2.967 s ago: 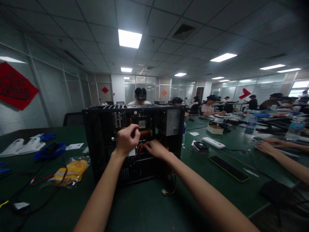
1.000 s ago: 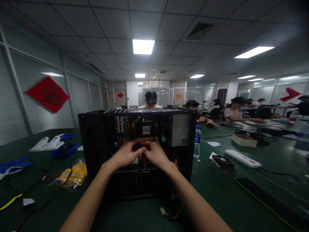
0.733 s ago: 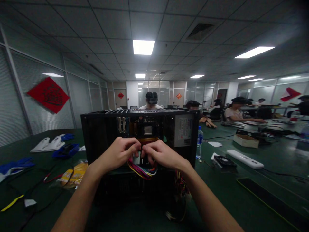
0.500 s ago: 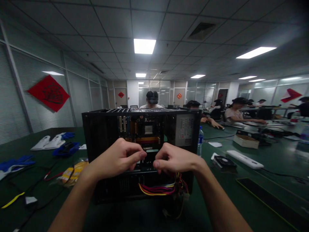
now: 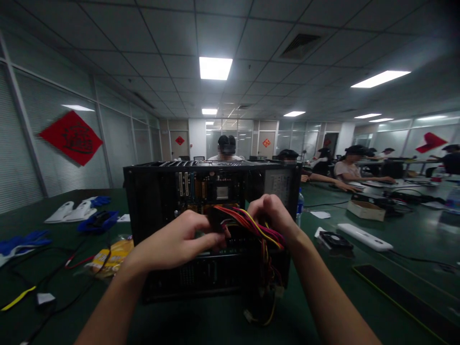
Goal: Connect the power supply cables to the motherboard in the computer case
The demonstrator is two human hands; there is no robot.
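An open black computer case point(image 5: 151, 201) stands on the green table point(image 5: 359, 249) in front of me, its motherboard point(image 5: 204, 187) and grey power supply point(image 5: 280, 184) showing inside. My left hand point(image 5: 176, 242) is closed in a pinch on the dark connector end of a bundle of red, yellow and black wires point(image 5: 251, 227). My right hand point(image 5: 271, 213) is closed round the same bundle further along, just in front of the power supply. More wires point(image 5: 266, 297) hang down to the table below the case.
A yellow snack bag point(image 5: 108, 256) and loose cables lie left of the case, with blue and white objects point(image 5: 77, 213) further back. To the right are a water bottle point(image 5: 299, 203), a small fan point(image 5: 332, 238), a white bar point(image 5: 364, 235) and a black strip point(image 5: 406, 302). Other people sit behind.
Both hands came out of the case with the wire bundle. The right hand then rose toward the power supply, lifting the wires that had sagged low.
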